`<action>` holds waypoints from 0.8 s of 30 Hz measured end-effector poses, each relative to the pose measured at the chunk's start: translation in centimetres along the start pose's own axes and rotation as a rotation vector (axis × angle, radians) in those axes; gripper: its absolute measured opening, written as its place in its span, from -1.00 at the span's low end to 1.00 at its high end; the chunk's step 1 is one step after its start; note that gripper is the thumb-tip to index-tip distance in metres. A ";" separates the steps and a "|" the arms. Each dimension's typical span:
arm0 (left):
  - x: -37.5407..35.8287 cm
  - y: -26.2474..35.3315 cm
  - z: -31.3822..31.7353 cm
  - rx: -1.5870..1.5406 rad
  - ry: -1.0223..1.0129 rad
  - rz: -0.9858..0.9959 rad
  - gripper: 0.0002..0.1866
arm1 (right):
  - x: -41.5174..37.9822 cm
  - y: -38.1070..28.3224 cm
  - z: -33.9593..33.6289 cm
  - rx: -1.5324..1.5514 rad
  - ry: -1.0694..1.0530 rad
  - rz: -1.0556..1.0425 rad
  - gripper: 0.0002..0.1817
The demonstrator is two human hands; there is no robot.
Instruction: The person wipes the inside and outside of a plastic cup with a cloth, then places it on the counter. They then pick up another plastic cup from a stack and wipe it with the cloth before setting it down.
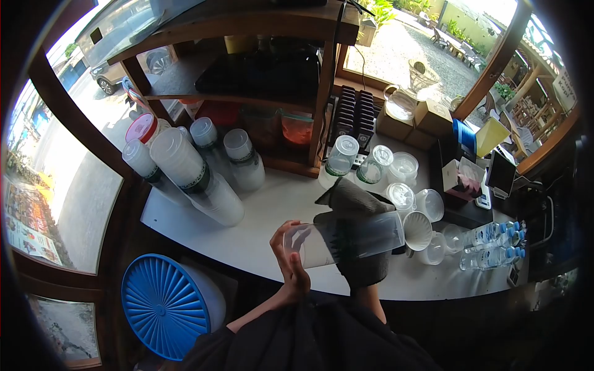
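A clear plastic cup [377,233] with a dark green printed band lies sideways in the air over the counter. My left hand [292,263] grips its left end, fingers behind and thumb in front. A dark grey cloth [356,199] is bunched behind and below the cup, touching it around the middle. My right hand is wrapped in this cloth, so its fingers are hidden and only the forearm [370,303] shows. Just right of the cup stand clear cups and a ribbed, cone-shaped filter cup [417,230].
Tall stacks of cups [213,191] stand on the white counter [272,185] at left, below a wooden shelf [235,99]. Water bottles [489,247] and a tissue box [461,179] are at right. A blue-lidded bucket [164,306] sits below the counter's front edge.
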State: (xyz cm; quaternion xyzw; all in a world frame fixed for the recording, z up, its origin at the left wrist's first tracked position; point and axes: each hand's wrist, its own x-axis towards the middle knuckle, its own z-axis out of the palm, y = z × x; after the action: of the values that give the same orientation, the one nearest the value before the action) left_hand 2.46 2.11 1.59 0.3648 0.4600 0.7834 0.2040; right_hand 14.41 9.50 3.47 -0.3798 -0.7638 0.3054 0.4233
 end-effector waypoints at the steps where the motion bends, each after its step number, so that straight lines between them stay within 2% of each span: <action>1: 0.0 0.3 0.0 -0.011 0.006 -0.085 -0.40 | 0.2 -0.2 -0.1 -0.074 0.006 -0.015 -0.67; 6: 1.0 1.2 0.4 -0.114 0.037 -0.319 -0.52 | -0.3 -2.4 1.5 -0.356 0.035 -0.122 -0.68; 9: 1.2 0.7 -0.1 0.097 0.061 -0.224 -0.52 | 0.6 -2.9 2.3 -0.287 -0.019 -0.176 -0.69; 13: 1.8 0.6 -1.5 0.030 0.067 -0.352 -0.55 | 1.2 -1.5 0.8 -0.215 -0.033 -0.171 -0.70; 18: 0.1 0.1 0.0 0.002 0.068 -0.299 -0.55 | 0.8 -1.1 -0.3 -0.296 0.010 -0.100 -0.68; 21: 0.0 -0.2 0.5 -0.039 0.094 -0.249 -0.53 | 0.7 -2.5 1.3 -0.288 0.004 -0.158 -0.68; 24: -0.3 -1.2 0.3 -0.049 0.140 -0.285 -0.49 | 0.7 -3.5 2.6 -0.214 -0.026 -0.243 -0.67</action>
State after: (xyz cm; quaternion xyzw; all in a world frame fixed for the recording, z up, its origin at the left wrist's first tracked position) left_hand 2.90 2.69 0.49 0.2354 0.5010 0.7810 0.2892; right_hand 10.77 7.85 5.27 -0.3234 -0.8376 0.1737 0.4045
